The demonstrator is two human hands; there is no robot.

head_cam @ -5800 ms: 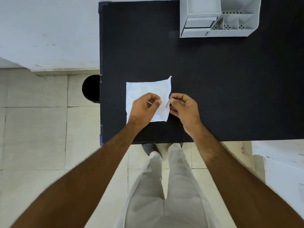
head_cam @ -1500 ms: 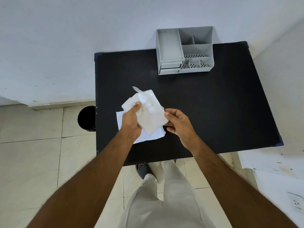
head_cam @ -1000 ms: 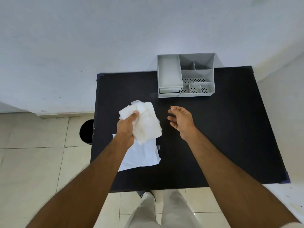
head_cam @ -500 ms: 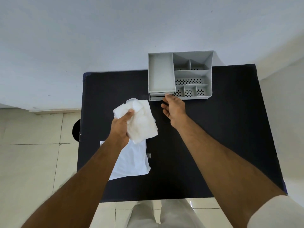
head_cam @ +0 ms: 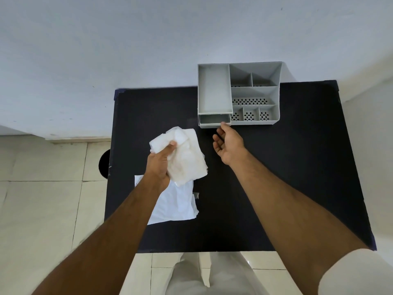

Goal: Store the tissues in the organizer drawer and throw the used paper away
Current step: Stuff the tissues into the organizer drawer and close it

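Note:
My left hand [head_cam: 159, 165] is closed around a loose bundle of white tissues [head_cam: 187, 158], held above the black table [head_cam: 293, 171]. Under and behind that hand a flat white sheet of paper [head_cam: 176, 205] lies on the table near its left front. The grey organizer [head_cam: 275, 96] stands at the table's back edge. Its lower-left drawer [head_cam: 214, 120] is pulled out a little, and its inside shows. My right hand [head_cam: 228, 143], palm up, has its fingertips hooked on the drawer's front edge.
A round black bin [head_cam: 104, 163] stands on the tiled floor, half hidden by the table's left edge. A small grey scrap [head_cam: 197, 195] lies beside the paper. A white wall runs behind the table.
My right hand let go of the tissues, reached to the organizer and drew the drawer out slightly. The left hand keeps the tissues raised. The paper stays on the table.

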